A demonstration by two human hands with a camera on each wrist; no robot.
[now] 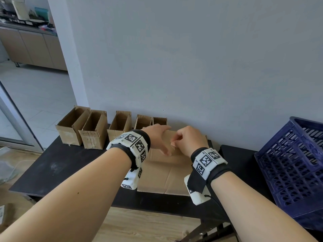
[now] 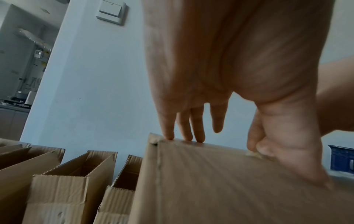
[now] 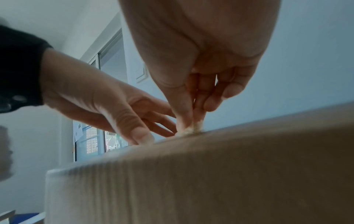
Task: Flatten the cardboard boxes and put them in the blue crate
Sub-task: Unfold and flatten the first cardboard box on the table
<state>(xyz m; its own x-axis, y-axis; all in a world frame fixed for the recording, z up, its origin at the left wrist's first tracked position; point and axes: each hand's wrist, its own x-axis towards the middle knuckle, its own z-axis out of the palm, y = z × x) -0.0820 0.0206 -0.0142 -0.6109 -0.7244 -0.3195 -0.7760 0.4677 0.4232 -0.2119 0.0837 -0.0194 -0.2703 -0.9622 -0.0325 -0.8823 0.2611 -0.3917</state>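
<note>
- Right grip (image 1: 181, 139): thumb and forefinger pinched together on a small pale scrap (image 3: 186, 131), likely tape, at the top face of the box (image 1: 167, 172); other fingers curled loose above it.
- Left grip (image 1: 158, 137): fingers straight and spread, tips (image 2: 169, 136) pressing the box's far top edge near its left corner; thumb lies on the top face just beside the right thumb.
- Both hands meet over the box's far half, right one at 3 o'clock of the left.
- Box: closed, brown, lying on the counter (image 1: 57, 165) at centre; seam runs down the near face; near edge close to the counter's front lip.
- Open boxes (image 1: 94, 131): five in a row at 10–12 o'clock of the worked box, against the wall (image 1: 192, 58), upright, tops open, not flattened. The two leftmost touch; the two rightmost touch and sit right behind the left hand.
- Crate (image 1: 293, 170): blue, lattice sides, at 3 o'clock, well apart from the box, tilted, past the counter's right end. Cannot tell what it holds.
- Counter: dark, scuffed, low; wood floor (image 1: 139, 226) below at 6 o'clock.
- Wrist bands (image 1: 134, 142) with black-white markers on both forearms.
- Kitchen cabinets (image 1: 31, 48) through the doorway at 10 o'clock; light switch (image 2: 111, 11) on the wall in the left wrist view.
</note>
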